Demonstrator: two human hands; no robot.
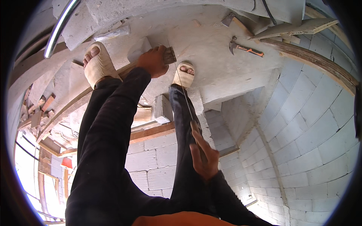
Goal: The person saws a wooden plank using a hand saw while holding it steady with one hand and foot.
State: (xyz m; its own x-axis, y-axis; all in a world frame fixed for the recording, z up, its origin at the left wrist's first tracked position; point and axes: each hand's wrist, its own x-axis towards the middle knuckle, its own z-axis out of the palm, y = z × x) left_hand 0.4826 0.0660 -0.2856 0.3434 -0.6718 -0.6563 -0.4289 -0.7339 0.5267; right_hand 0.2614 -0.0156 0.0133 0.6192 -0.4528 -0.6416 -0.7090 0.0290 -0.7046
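Weathered brown timber [170,55] juts out near the top centre of the head view, its end just right of the person's left hand [152,62]. The hand is curled firmly over the wood close to that end. Its lower side is hidden, and so is any support under the piece. At lower centre, the right hand [205,156] is closed around the handle of a handsaw [189,108], whose thin blade slants up and leftward to cross the timber's end in this view; I cannot tell whether the teeth are biting.

The likeliest harm is a cut. The blade line lies just beside the bare fingers of the left hand, so a skip of the saw could carry it into them. Lower down, the blade passes in front of the right trouser leg [180,107] and near the right slipper [184,78], which leaves the toes bare; a sudden break-through or a slip might bring it down there. If the timber is poorly braced, it could roll or shake and pinch the blade.

To the right of the legs, a deep opening [226,132] drops beside the concrete floor [211,52]. Lost balance would be dangerous there, and an offcut might fall in. A hammer [243,48] lies well apart, at upper right.
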